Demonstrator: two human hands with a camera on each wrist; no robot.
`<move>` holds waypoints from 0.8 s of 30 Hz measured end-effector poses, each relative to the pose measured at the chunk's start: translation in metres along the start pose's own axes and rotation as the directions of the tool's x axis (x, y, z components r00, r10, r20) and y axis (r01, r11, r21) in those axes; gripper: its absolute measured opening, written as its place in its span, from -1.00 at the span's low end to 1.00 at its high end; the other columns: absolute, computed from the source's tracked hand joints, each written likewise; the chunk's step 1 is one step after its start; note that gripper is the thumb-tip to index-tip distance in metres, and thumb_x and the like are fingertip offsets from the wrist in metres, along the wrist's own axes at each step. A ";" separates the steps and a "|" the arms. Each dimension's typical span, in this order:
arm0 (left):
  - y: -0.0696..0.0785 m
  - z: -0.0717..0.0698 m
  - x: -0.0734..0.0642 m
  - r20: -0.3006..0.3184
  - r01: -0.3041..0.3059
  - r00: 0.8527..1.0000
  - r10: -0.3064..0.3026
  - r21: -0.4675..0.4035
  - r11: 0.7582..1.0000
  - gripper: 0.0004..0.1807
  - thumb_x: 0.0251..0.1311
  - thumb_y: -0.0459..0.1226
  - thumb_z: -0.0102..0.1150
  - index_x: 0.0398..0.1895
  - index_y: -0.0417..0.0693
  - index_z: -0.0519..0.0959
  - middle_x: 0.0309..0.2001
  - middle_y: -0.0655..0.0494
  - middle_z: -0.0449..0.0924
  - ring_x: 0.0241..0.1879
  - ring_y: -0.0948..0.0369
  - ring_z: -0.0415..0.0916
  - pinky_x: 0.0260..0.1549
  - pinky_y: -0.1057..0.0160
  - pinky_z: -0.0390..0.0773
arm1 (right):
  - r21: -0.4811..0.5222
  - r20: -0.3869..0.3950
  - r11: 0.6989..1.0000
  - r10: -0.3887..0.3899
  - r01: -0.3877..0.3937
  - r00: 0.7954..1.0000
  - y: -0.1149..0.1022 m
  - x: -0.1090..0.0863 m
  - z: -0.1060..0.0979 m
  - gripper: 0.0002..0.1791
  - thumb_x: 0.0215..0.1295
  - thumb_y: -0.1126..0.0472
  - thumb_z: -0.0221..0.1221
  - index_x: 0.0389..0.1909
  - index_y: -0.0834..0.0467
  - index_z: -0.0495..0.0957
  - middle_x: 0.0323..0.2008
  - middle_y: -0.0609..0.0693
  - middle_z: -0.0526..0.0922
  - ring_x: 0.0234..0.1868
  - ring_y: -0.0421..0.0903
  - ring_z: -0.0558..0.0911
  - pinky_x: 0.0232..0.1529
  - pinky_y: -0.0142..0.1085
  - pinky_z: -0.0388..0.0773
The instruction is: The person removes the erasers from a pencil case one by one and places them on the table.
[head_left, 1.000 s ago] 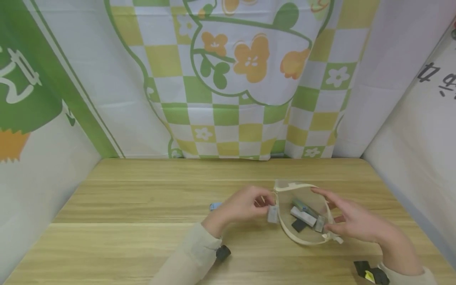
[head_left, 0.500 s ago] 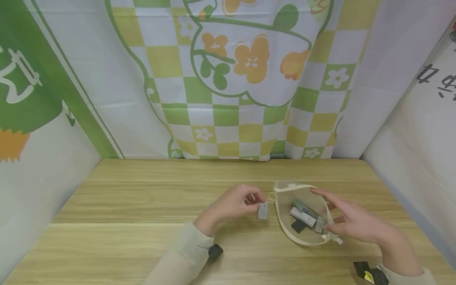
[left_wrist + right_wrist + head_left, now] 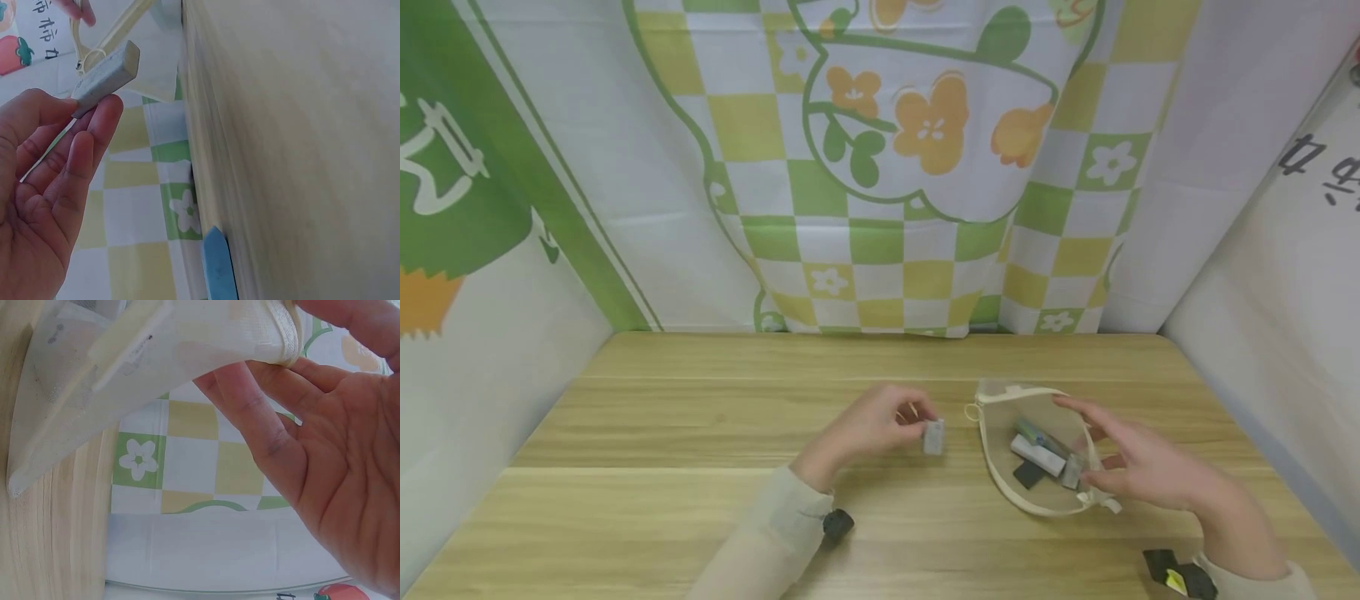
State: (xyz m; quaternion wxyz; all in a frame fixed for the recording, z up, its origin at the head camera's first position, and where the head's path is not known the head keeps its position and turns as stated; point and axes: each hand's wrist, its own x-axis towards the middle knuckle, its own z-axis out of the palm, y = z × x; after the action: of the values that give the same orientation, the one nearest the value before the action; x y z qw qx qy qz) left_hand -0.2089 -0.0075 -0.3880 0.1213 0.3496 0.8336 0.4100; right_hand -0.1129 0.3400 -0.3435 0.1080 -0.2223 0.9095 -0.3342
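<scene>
My left hand pinches a small grey-white eraser between thumb and fingers, held up to the left of the pouch. The eraser's pale end faces outward in the left wrist view. A see-through mesh pencil pouch with a cream zip gapes on the table. Inside lie a green item, a white block, a black piece and a grey block. My right hand holds the pouch's right rim, thumb and fingers spread along it; some fingers show behind the mesh in the right wrist view.
A blue pointed object lies on the wooden table, behind my left hand in the head view. A checked, flowered cloth hangs at the back edge. White panels stand on both sides.
My left hand has moved left, away from the pouch's mouth, with the eraser in its fingers. The blue object has become hidden behind it. The right hand and pouch have hardly moved.
</scene>
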 end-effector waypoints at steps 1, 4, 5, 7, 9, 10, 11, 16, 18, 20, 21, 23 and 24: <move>-0.001 -0.001 -0.001 -0.001 0.008 1.000 -0.008 -0.002 1.000 -0.85 0.24 -0.36 0.20 -0.19 0.01 0.69 -0.22 0.21 0.71 -0.28 0.34 0.59 -0.25 0.36 0.61 | -0.003 -0.002 1.000 0.002 -0.002 1.000 0.000 0.000 0.000 0.02 0.15 0.23 0.38 0.56 0.00 0.00 0.44 0.35 0.21 0.17 0.28 0.49 -0.10 -0.36 0.67; -0.004 -0.004 -0.005 -0.006 0.021 1.000 -0.021 -0.007 1.000 -0.85 0.25 -0.36 0.20 -0.19 0.02 0.69 -0.22 0.21 0.70 -0.27 0.33 0.59 -0.25 0.35 0.62 | -0.012 -0.002 1.000 0.008 -0.008 1.000 0.000 0.001 0.000 0.02 0.15 0.23 0.38 0.56 -0.01 0.00 0.43 0.34 0.23 0.17 0.23 0.50 -0.11 -0.38 0.67; -0.005 -0.005 -0.006 -0.008 0.025 1.000 -0.025 -0.007 1.000 -0.85 0.25 -0.36 0.20 -0.19 0.02 0.69 -0.21 0.21 0.70 -0.27 0.32 0.59 -0.25 0.35 0.62 | -0.013 -0.002 1.000 0.009 -0.009 1.000 -0.001 0.001 0.000 0.02 0.15 0.23 0.38 0.56 -0.01 0.00 0.43 0.33 0.23 0.17 0.21 0.50 -0.11 -0.38 0.66; -0.006 -0.007 -0.009 -0.012 0.034 0.999 -0.034 -0.012 0.999 -0.86 0.26 -0.35 0.20 -0.19 0.01 0.69 -0.21 0.20 0.70 -0.27 0.31 0.59 -0.25 0.34 0.63 | -0.020 -0.004 1.000 0.010 -0.010 1.000 -0.001 0.001 0.000 0.02 0.15 0.22 0.38 0.56 -0.02 0.00 0.42 0.32 0.25 0.16 0.17 0.51 -0.11 -0.39 0.66; -0.008 -0.009 -0.012 -0.017 0.043 0.999 -0.043 -0.015 0.999 -0.86 0.26 -0.35 0.20 -0.19 0.01 0.69 -0.21 0.19 0.70 -0.27 0.30 0.60 -0.25 0.33 0.62 | -0.023 -0.005 1.000 0.007 -0.007 1.000 -0.001 0.000 0.001 0.02 0.16 0.22 0.38 0.56 -0.01 0.01 0.42 0.31 0.26 0.15 0.14 0.51 -0.10 -0.38 0.67; -0.008 -0.011 -0.013 -0.021 0.045 0.999 -0.046 -0.013 0.999 -0.87 0.26 -0.35 0.20 -0.19 0.01 0.69 -0.21 0.18 0.70 -0.26 0.29 0.60 -0.25 0.32 0.62 | -0.024 -0.008 1.000 0.005 -0.005 1.000 -0.001 0.001 0.001 0.02 0.15 0.22 0.38 0.56 -0.01 0.01 0.42 0.31 0.26 0.15 0.13 0.51 -0.10 -0.38 0.67; -0.009 -0.012 -0.014 -0.023 0.047 0.999 -0.048 -0.012 0.999 -0.87 0.27 -0.35 0.20 -0.19 0.00 0.69 -0.21 0.17 0.70 -0.26 0.28 0.59 -0.25 0.32 0.61 | -0.025 -0.010 1.000 0.003 -0.003 1.000 -0.001 0.001 0.001 0.02 0.15 0.22 0.38 0.56 -0.01 0.01 0.42 0.31 0.26 0.15 0.13 0.51 -0.10 -0.38 0.67; -0.013 -0.018 -0.017 -0.024 0.046 0.999 -0.046 0.004 0.999 -0.89 0.28 -0.34 0.22 -0.20 0.01 0.68 -0.21 0.16 0.70 -0.25 0.26 0.59 -0.28 0.32 0.60 | -0.022 -0.014 1.000 -0.002 0.002 1.000 -0.001 0.001 0.002 0.03 0.14 0.22 0.38 0.56 0.00 0.00 0.41 0.33 0.26 0.15 0.12 0.51 -0.09 -0.37 0.67; -0.014 -0.020 -0.017 -0.023 0.046 0.999 -0.046 0.003 0.999 -0.89 0.27 -0.35 0.22 -0.21 0.00 0.68 -0.22 0.15 0.70 -0.27 0.26 0.59 -0.31 0.33 0.60 | -0.023 -0.013 1.000 0.001 -0.001 1.000 -0.001 0.001 0.001 0.03 0.14 0.22 0.38 0.56 -0.01 0.00 0.40 0.33 0.27 0.15 0.11 0.51 -0.09 -0.38 0.66; -0.016 -0.021 -0.018 -0.021 0.043 0.999 -0.043 -0.001 0.999 -0.89 0.26 -0.36 0.22 -0.21 -0.01 0.68 -0.22 0.14 0.71 -0.29 0.27 0.59 -0.34 0.34 0.60 | -0.022 -0.013 1.000 0.002 -0.003 1.000 -0.001 0.001 0.001 0.03 0.14 0.21 0.38 0.56 0.00 0.01 0.40 0.33 0.28 0.15 0.13 0.51 -0.10 -0.39 0.66; -0.017 -0.022 -0.018 -0.020 0.043 0.999 -0.043 -0.004 0.999 -0.88 0.25 -0.37 0.22 -0.21 -0.01 0.68 -0.22 0.13 0.71 -0.29 0.27 0.59 -0.35 0.34 0.61 | -0.021 -0.012 1.000 0.001 -0.001 1.000 -0.001 0.001 0.001 0.02 0.14 0.21 0.38 0.56 0.01 0.01 0.40 0.34 0.28 0.15 0.15 0.51 -0.10 -0.40 0.66; -0.019 -0.023 -0.018 -0.017 0.043 0.999 -0.043 -0.005 0.999 -0.87 0.25 -0.37 0.22 -0.21 -0.01 0.69 -0.21 0.13 0.72 -0.30 0.27 0.60 -0.36 0.34 0.61 | -0.022 -0.009 1.000 -0.001 0.001 1.000 -0.001 0.001 0.001 0.02 0.14 0.21 0.38 0.56 0.02 0.00 0.39 0.34 0.29 0.15 0.19 0.51 -0.10 -0.40 0.66; -0.021 -0.024 -0.017 -0.016 0.041 0.999 -0.041 0.001 0.999 -0.87 0.25 -0.37 0.21 -0.21 -0.01 0.69 -0.21 0.13 0.72 -0.30 0.28 0.60 -0.36 0.34 0.62 | -0.021 -0.005 1.000 -0.002 0.002 1.000 -0.001 0.002 0.001 0.02 0.15 0.21 0.38 0.56 0.02 0.00 0.38 0.35 0.30 0.15 0.21 0.51 -0.10 -0.39 0.66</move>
State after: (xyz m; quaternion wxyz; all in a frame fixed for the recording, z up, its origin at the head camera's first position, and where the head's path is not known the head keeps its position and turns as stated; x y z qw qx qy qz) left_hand -0.2180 -0.0425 -0.3903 0.1229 0.3293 0.8417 0.4099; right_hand -0.1135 0.3379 -0.3440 0.1029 -0.2234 0.9131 -0.3253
